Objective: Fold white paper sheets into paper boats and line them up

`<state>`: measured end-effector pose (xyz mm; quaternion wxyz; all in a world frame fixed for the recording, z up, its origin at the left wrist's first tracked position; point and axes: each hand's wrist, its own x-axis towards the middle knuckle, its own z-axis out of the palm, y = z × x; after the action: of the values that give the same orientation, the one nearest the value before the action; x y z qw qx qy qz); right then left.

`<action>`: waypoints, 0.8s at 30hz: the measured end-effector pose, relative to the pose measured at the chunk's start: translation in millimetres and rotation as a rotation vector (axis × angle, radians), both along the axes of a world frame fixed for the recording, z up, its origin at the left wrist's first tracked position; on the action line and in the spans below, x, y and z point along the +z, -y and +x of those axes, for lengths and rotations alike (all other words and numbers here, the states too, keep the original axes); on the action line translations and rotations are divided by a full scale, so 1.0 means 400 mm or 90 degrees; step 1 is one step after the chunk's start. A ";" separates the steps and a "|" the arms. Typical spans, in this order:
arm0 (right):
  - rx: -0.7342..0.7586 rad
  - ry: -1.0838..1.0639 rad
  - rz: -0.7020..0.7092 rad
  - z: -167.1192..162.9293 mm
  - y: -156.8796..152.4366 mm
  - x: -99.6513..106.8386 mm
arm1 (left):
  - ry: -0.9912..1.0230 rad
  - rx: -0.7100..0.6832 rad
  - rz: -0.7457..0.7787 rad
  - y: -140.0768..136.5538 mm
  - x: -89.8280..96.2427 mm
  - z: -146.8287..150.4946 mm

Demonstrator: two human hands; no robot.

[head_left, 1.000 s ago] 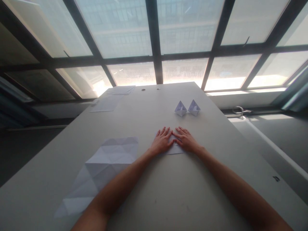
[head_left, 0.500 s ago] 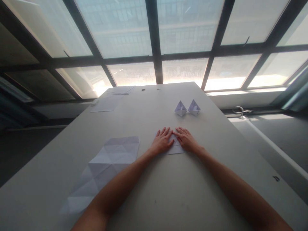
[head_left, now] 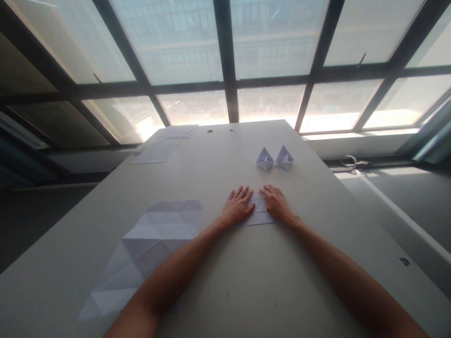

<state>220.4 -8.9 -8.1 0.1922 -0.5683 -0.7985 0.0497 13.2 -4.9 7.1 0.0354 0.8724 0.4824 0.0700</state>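
Note:
A small folded sheet of white paper (head_left: 260,217) lies flat on the table between my hands, its far part partly covered by them. My left hand (head_left: 238,205) rests flat on its left side with the fingers spread. On its right side lies my right hand (head_left: 276,202), palm down and fingers stretched forward. A larger creased sheet of paper (head_left: 158,230) spreads to the left, partly behind my left forearm. Beyond my hands stand two folded paper boats (head_left: 264,159) side by side, each with a pointed peak.
The white table (head_left: 218,169) reaches toward the window frames. At its far left lie several flat sheets of paper (head_left: 155,151). Two small round objects or holes (head_left: 210,131) show near the far edge. Off the right side is a metal ring-like object (head_left: 348,162).
My right hand has slid a little to the right, away from the left, showing more of the folded paper. The creased sheet's near end has shifted slightly left. My left hand has stayed put.

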 end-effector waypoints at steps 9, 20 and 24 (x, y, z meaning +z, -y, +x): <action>0.025 -0.045 0.036 0.002 0.000 0.007 | 0.001 0.003 0.003 0.005 0.005 -0.001; 0.124 -0.010 0.051 0.000 -0.001 0.004 | 0.011 0.010 -0.015 0.008 0.011 0.001; 0.122 0.004 0.040 0.001 -0.001 0.005 | 0.019 0.015 -0.008 0.006 0.004 0.002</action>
<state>220.9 -8.3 -6.1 0.2017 -0.4830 -0.8510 0.0414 14.1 -7.2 8.6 0.0470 0.8652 0.4926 0.0804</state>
